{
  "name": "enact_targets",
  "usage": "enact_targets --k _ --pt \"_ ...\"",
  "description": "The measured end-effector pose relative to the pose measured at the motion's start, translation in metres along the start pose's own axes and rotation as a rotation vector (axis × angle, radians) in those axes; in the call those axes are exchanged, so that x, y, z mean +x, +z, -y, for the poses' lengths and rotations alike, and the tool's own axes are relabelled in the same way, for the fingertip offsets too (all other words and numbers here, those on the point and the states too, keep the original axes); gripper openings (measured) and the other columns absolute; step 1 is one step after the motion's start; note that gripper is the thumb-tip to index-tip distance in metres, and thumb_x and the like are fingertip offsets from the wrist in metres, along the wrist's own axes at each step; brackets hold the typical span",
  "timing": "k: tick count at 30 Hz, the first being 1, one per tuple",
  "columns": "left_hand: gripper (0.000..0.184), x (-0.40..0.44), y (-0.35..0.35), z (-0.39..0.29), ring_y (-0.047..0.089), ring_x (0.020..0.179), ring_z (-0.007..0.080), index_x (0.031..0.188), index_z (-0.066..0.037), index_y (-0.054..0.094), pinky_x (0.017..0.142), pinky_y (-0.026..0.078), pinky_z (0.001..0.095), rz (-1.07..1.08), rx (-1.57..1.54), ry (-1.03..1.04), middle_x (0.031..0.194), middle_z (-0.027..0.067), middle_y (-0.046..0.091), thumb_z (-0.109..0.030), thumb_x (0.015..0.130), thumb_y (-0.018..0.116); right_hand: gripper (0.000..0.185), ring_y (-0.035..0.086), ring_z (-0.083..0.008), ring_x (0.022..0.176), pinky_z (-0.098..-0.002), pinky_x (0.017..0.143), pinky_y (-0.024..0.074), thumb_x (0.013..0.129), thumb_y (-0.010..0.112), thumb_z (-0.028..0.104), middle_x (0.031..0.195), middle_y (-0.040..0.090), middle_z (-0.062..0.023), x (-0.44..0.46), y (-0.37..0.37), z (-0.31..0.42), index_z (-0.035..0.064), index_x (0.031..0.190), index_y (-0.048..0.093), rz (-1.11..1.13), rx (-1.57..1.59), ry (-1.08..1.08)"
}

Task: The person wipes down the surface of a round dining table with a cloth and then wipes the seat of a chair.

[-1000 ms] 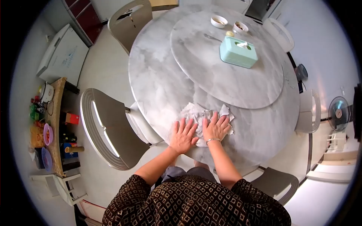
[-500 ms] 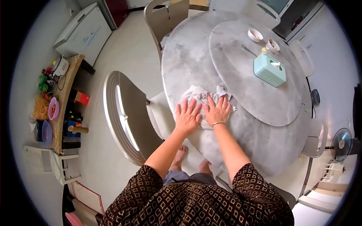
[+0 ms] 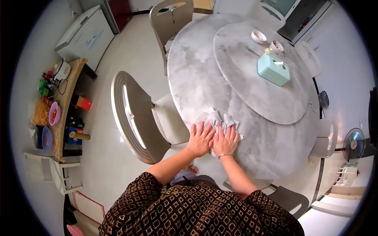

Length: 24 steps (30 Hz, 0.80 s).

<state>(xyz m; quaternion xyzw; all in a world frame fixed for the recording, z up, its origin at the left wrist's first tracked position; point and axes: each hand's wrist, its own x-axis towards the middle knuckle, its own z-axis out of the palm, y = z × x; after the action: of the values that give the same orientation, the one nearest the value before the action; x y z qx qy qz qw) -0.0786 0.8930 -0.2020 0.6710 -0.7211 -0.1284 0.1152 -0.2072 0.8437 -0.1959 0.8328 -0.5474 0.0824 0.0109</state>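
A crumpled whitish cloth (image 3: pixel 212 117) lies on the near edge of the round grey marble-patterned table (image 3: pixel 193 82). My left hand (image 3: pixel 201 140) presses flat on the cloth's left part, fingers stretched out and pointing away from me. Right beside it, my right hand (image 3: pixel 225 141) also lies flat on the cloth, with fingers slightly apart and a bracelet (image 3: pixel 226 154) on the wrist. The two hands nearly touch at the thumbs. Part of the cloth is hidden under the palms.
On the raised round turntable (image 3: pixel 252 86) stand a mint-green tissue box (image 3: pixel 273 70) and two white bowls, one a small bowl (image 3: pixel 258 37) at the back. Chairs surround the table; the nearest chair (image 3: pixel 143 114) is at my left. A fan (image 3: pixel 354 144) stands at right.
Both hands have slid the cloth nearer to me, toward the table's near edge, and have come closer together. The view has shifted slightly.
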Motion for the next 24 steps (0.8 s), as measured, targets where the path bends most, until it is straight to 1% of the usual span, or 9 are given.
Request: enact_targets --k 1,3,9,11,15,17,18,22,24 --pt "0.051 -0.003 0.003 -0.007 0.012 0.136 0.0368 0.136 -0.016 0.037 0.103 0.009 0.0627 -0.01 0.007 0.009 0.145 0.0073 0.027 -0.037 0.088 0.04 0.044 0.029 -0.0319 0.128 -0.0522 0.103 0.0203 0.083 0.05 0.037 0.13 0.042 -0.0149 -0.008 -0.001 -0.007 0.0184 0.123 0.052 -0.015 0.0 0.004" --pt "0.052 -0.007 0.012 -0.019 0.011 0.136 0.0363 0.136 -0.015 0.036 0.103 0.008 0.0625 0.052 0.063 0.087 0.146 0.0077 0.025 -0.038 0.089 0.039 0.044 0.029 -0.0317 0.128 -0.052 0.103 0.0202 0.083 0.05 0.037 0.131 0.042 -0.0146 -0.027 0.001 -0.018 0.0179 0.123 0.052 -0.022 0.003 0.023" --pt "0.054 -0.004 0.025 -0.075 0.009 0.137 0.035 0.137 -0.014 0.035 0.105 0.004 0.0604 0.196 0.069 0.361 0.146 0.0075 0.024 -0.04 0.09 0.038 0.042 0.03 -0.0317 0.128 -0.0524 0.102 0.021 0.081 0.053 0.035 0.131 0.041 -0.0146 -0.09 -0.01 -0.07 0.0169 0.119 0.055 -0.072 -0.007 0.222" --pt "0.054 0.003 0.025 -0.094 0.006 0.138 0.0343 0.139 -0.015 0.032 0.105 0.0 0.0603 0.304 0.116 0.394 0.148 0.0059 0.022 -0.041 0.091 0.033 0.042 0.03 -0.0318 0.127 -0.0528 0.102 0.0213 0.08 0.053 0.035 0.131 0.041 -0.0148 -0.1 -0.013 -0.087 0.0161 0.119 0.055 -0.097 -0.009 0.26" --pt "0.055 0.011 0.04 -0.098 0.007 0.138 0.033 0.139 -0.016 0.032 0.106 -0.001 0.0592 0.285 0.129 0.442 0.147 0.0055 0.023 -0.042 0.091 0.033 0.043 0.03 -0.032 0.127 -0.053 0.102 0.0214 0.08 0.053 0.034 0.131 0.041 -0.0148 -0.104 -0.004 -0.093 0.0151 0.119 0.054 -0.116 0.0 0.309" --pt "0.056 0.015 0.041 -0.094 0.014 0.137 0.031 0.137 -0.016 0.035 0.107 0.004 0.0578 0.205 0.115 0.49 0.145 0.0063 0.029 -0.042 0.088 0.039 0.043 0.03 -0.0321 0.127 -0.053 0.102 0.0216 0.081 0.052 0.033 0.132 0.041 -0.0145 -0.1 -0.005 -0.092 0.0144 0.119 0.054 -0.116 -0.003 0.326" --pt "0.055 0.016 0.038 -0.096 0.018 0.136 0.0303 0.136 -0.015 0.037 0.107 0.005 0.0564 0.21 0.126 0.49 0.144 0.0068 0.03 -0.041 0.087 0.04 0.042 0.03 -0.0321 0.127 -0.0528 0.102 0.0219 0.081 0.051 0.033 0.131 0.042 -0.0148 -0.099 -0.005 -0.092 0.0144 0.119 0.054 -0.122 -0.018 0.322" --pt "0.053 0.02 0.045 -0.091 0.022 0.135 0.0281 0.133 -0.013 0.041 0.108 0.007 0.054 0.143 0.092 0.517 0.142 0.0083 0.033 -0.04 0.087 0.041 0.042 0.03 -0.0315 0.128 -0.0523 0.102 0.0213 0.083 0.049 0.032 0.129 0.044 -0.0158 -0.096 0.003 -0.091 0.0138 0.12 0.054 -0.117 -0.006 0.356" --pt "0.054 0.024 0.045 -0.09 0.022 0.135 0.0281 0.133 -0.013 0.041 0.108 0.007 0.054 0.127 0.067 0.521 0.143 0.0088 0.033 -0.04 0.087 0.041 0.042 0.03 -0.0314 0.128 -0.052 0.102 0.0214 0.083 0.049 0.032 0.129 0.044 -0.0155 -0.093 0.006 -0.091 0.0136 0.12 0.054 -0.122 -0.022 0.352"
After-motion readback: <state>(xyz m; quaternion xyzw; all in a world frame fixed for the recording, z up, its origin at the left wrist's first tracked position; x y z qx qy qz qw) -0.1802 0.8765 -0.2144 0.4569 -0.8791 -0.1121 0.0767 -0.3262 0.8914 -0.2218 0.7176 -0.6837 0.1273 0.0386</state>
